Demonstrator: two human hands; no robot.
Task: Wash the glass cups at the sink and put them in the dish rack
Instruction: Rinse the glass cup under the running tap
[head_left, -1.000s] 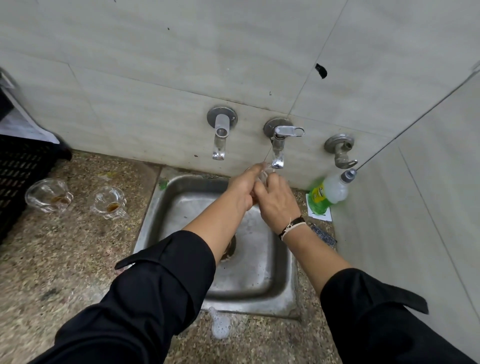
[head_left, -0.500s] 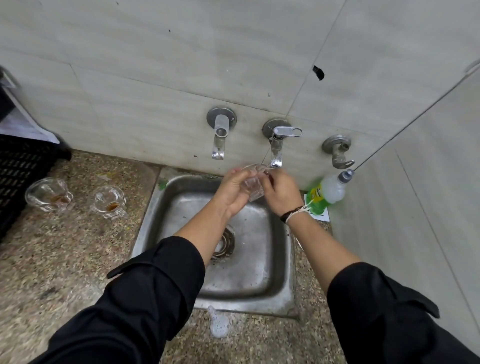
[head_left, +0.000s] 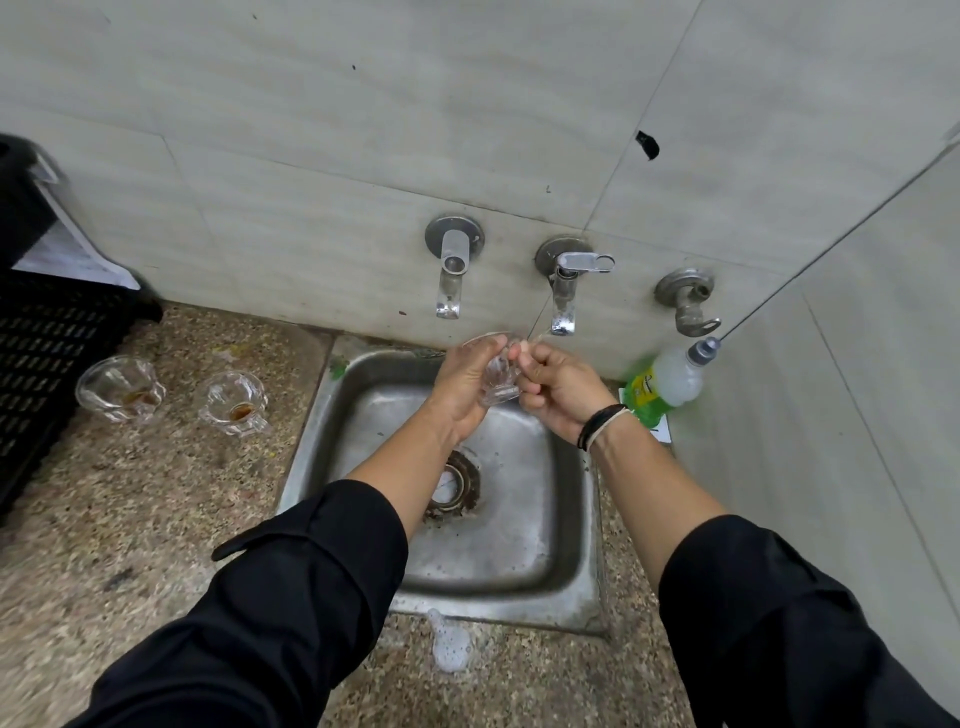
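Clear glass, wet and faceted: one glass cup (head_left: 497, 378) is held over the back of the steel sink (head_left: 519, 540), just below the middle tap (head_left: 563, 291). In the head view, the only one here, the left hand (head_left: 465, 387) cradles the cup from its left side, thumb at the rim and fingers curled round the body, so its grip is closed on the glass. The right hand (head_left: 558, 389) has its grip closed too, fingers and thumb bunched and pinching the cup's right side near the rim. A dark band and a pale cord circle the right wrist; both arms wear black sleeves pushed up the forearm.

Two more glass cups stand on the speckled stone table (head_left: 156, 509) to the left of the sink, each with a brown residue at the bottom: the nearer cup (head_left: 234, 402) just beside the sink's left edge, the farther cup (head_left: 118, 388) next to the black dish rack (head_left: 47, 358) at the table's left edge. A green dish-soap bottle (head_left: 662, 384) leans in the back right corner, against the tiled wall. A patch of foam (head_left: 449, 647) lies on the table at the sink's front edge. The left tap (head_left: 451, 275) and right tap (head_left: 688, 306) flank the middle one.
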